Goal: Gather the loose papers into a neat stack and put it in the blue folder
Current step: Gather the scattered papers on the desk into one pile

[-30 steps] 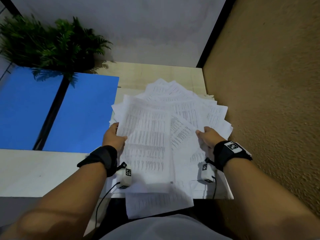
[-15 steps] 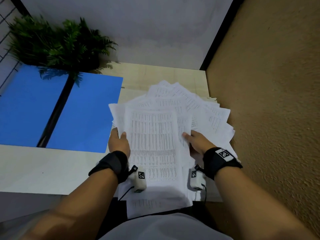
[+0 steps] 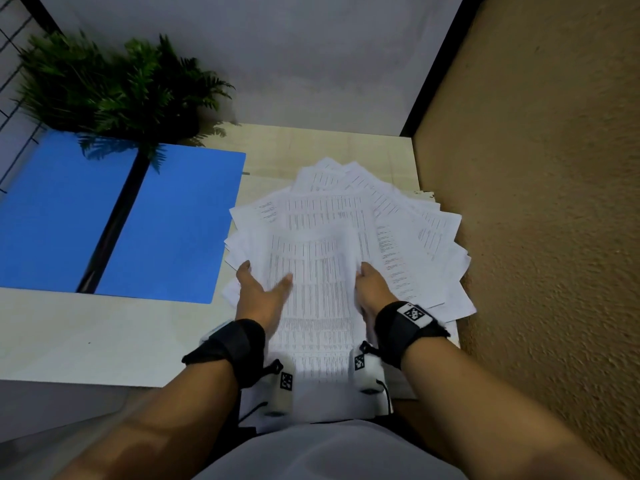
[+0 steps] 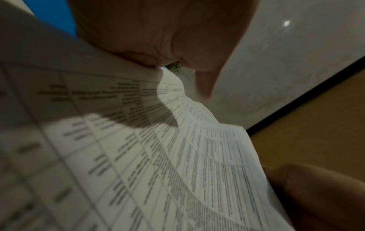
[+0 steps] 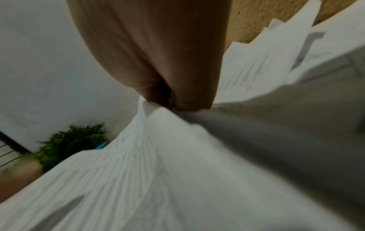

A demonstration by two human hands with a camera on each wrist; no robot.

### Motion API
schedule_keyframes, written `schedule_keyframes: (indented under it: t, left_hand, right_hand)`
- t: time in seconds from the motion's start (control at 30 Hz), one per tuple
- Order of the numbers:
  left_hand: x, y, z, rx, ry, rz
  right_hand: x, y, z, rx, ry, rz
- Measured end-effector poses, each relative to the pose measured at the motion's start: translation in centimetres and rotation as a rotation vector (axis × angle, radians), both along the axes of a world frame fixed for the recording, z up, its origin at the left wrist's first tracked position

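Loose printed papers (image 3: pixel 398 230) lie fanned across the table's right half, some hanging over the near edge. My left hand (image 3: pixel 266 280) sits at the left edge of the top sheets (image 4: pixel 158 156). Its fingers reach straight along and under them, and its thumb (image 4: pixel 205 84) is raised off the paper. My right hand (image 3: pixel 367 275) pinches the right edge of the same sheets, which bunch at the pinch (image 5: pixel 171 104). The blue folder (image 3: pixel 180 223) lies open and flat to the left of the papers, with a black spine (image 3: pixel 114 216).
A green fern (image 3: pixel 114 84) stands at the back left, overhanging the folder. A rough brown wall (image 3: pixel 536 237) runs close along the right side of the papers. The pale table (image 3: pixel 104 334) shows bare in front of the folder.
Both hands have drawn closer together, squaring the top sheets into a straighter pile. The left thumb has lifted off the paper.
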State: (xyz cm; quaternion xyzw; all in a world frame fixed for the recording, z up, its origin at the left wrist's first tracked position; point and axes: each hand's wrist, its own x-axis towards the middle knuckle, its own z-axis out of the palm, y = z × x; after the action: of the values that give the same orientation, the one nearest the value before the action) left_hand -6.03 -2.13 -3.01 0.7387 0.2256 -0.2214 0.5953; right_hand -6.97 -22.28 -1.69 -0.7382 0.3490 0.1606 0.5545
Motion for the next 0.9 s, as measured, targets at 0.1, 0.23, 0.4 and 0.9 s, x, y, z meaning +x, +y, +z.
schedule_keyframes:
  t: [0.1,0.23,0.4,0.9]
  left_hand:
    - [-0.1,1.0,0.0,0.295,0.017,-0.113]
    - [0.7,3.4,-0.6,0.155,0.001,0.095]
    - [1.8,3.0,1.1,-0.03,-0.045,0.163]
    - [2.8,1.1,0.7,0.023,-0.199,0.101]
  right_hand:
    - [0.0,-0.2,0.1,-0.223,-0.101,-0.039]
    - [0.2,-3.1,0.0,-0.486,-0.002,-0.149]
    - [-0.5,-3.3,-0.6,-0.197,-0.052,0.046]
    - [-3.7,-6.8,1.3,-0.684,0.245,-0.24]
